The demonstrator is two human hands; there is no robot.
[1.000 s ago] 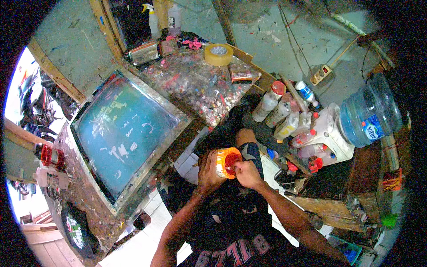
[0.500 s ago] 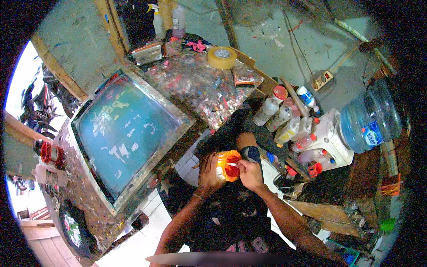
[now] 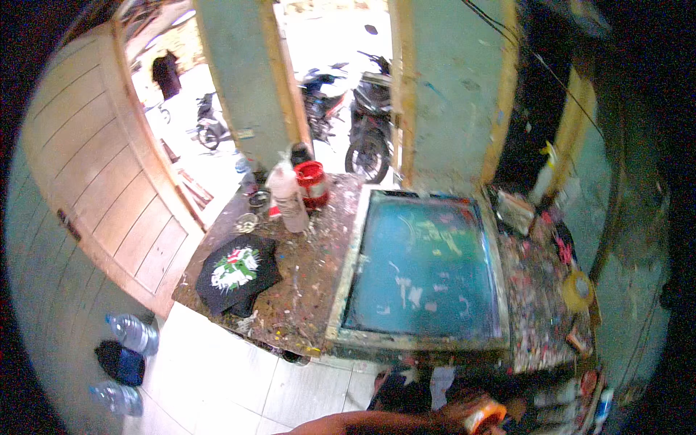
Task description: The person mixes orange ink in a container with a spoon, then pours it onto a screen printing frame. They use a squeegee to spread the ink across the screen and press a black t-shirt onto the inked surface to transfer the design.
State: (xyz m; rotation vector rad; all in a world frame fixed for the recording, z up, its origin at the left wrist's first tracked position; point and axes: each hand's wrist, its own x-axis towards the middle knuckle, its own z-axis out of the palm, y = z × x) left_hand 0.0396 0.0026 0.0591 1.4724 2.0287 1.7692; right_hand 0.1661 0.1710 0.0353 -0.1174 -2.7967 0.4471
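Low at the frame's bottom edge, my left hand [image 3: 458, 412] is wrapped round an orange tub [image 3: 484, 416], which is blurred and partly cut off. Beside the tub, a sliver of skin at the very edge seems to be my right hand [image 3: 494, 430]; its fingers and anything in them cannot be made out. Beyond my hands lies a framed screen with blue-green mesh [image 3: 420, 272], flat on a paint-stained table [image 3: 290, 319].
On the table's left are a black cloth piece with a green and white print [image 3: 235, 268], a red tub [image 3: 312, 185] and a plastic bottle [image 3: 290, 206]. A tape roll [image 3: 578, 291] lies right. Large water bottles [image 3: 134, 333] stand on the floor. Motorbikes [image 3: 370, 130] show through the doorway.
The view has swung left, bringing the doors and motorbikes in. My hands and the orange tub have shifted to the bottom edge, and the right hand is now mostly cut off.
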